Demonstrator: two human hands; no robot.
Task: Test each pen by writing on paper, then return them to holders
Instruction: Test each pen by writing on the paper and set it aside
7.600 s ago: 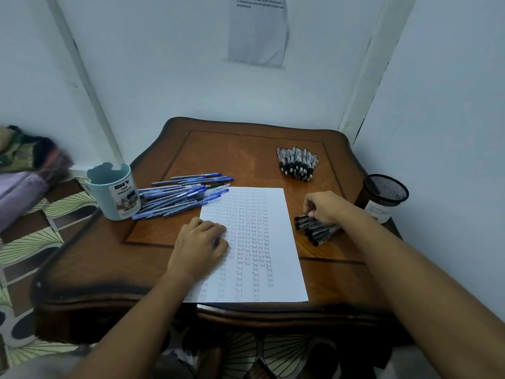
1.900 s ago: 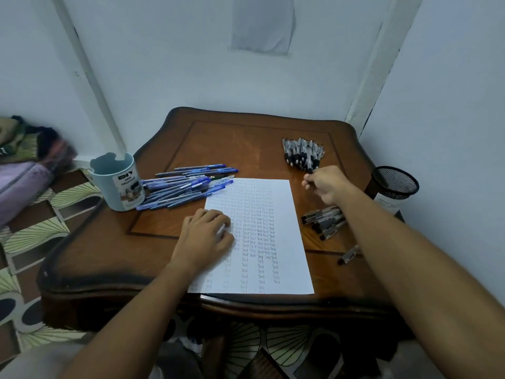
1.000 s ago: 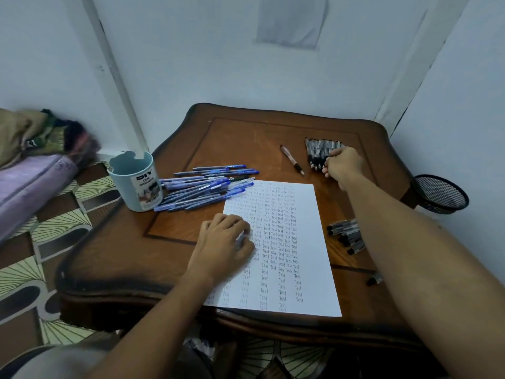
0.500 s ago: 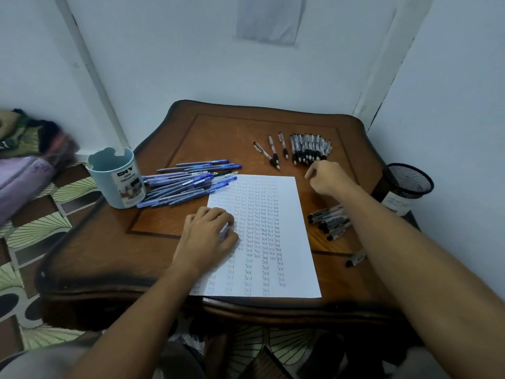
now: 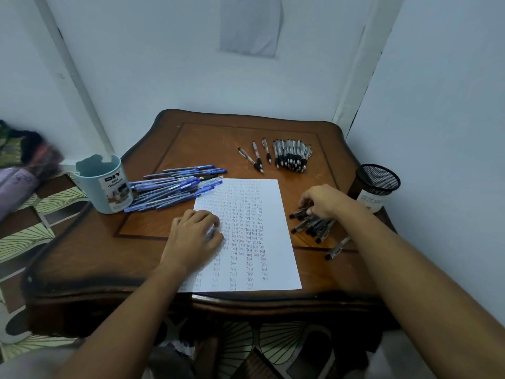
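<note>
Black pens (image 5: 314, 227) now under the right hand (image 5: 322, 202), fingers curled on them; left hand (image 5: 195, 237) still flat on paper (image 5: 259, 214).

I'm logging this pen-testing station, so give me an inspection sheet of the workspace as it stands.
Surface: wooden table, glossy.
Job's things: paper filled with rows of "Test"; blue pens piled beside teal holder; black pens grouped at the back, three lying apart; mesh holder at the right edge.
Clutter: folded fabric at left.
Hands: left hand rests on paper; right hand on near black pens.
Cables: nothing seen.
Surroundings: white walls, wall sheet.
</note>
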